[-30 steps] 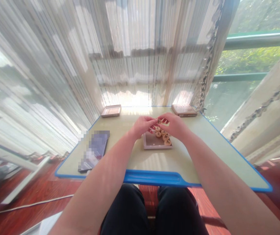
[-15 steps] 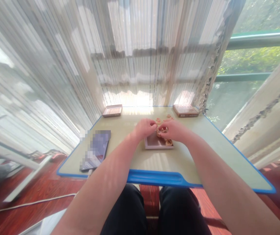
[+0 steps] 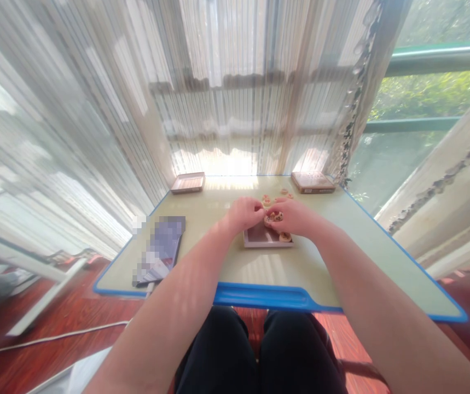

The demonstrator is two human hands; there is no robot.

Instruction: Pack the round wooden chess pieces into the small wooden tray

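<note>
Head view. Two bare hands at work over a shallow tray (image 3: 255, 245), set near the middle of the bench (image 3: 366, 246), well apart from its left and right edges. Tray's near wall roughly parallel to the near edge; far wall hidden by the hands.

Left hand (image 3: 244, 213): over the tray's far left part, fingers curled inward, tips beside the pieces. Cannot tell whether its grip has hold of one.

Right hand (image 3: 294, 218): over the tray's right side, fingers and thumb bent around dark-marked xiangqi pieces (image 3: 268, 221) in the tray. Fingertips appear to touch them; whether the grip is clenched on one, cannot tell. A single round piece (image 3: 285, 237) sits in the tray's near right corner.

Past the hands, toward the far edge: several red-marked pieces (image 3: 266, 200), apparently on the bench surface.

Far left corner: shallow open box (image 3: 188, 183). Far right corner: flat closed box (image 3: 313, 183). By the left edge: dark flat object (image 3: 168, 241), partly pixelated, white cable (image 3: 150, 289) at its near end. Near edge: blue trough (image 3: 261, 296) moulded into the rim, dark-trousered knees (image 3: 230, 345) below. Sheer striped curtain (image 3: 235, 109) behind the far edge.
</note>
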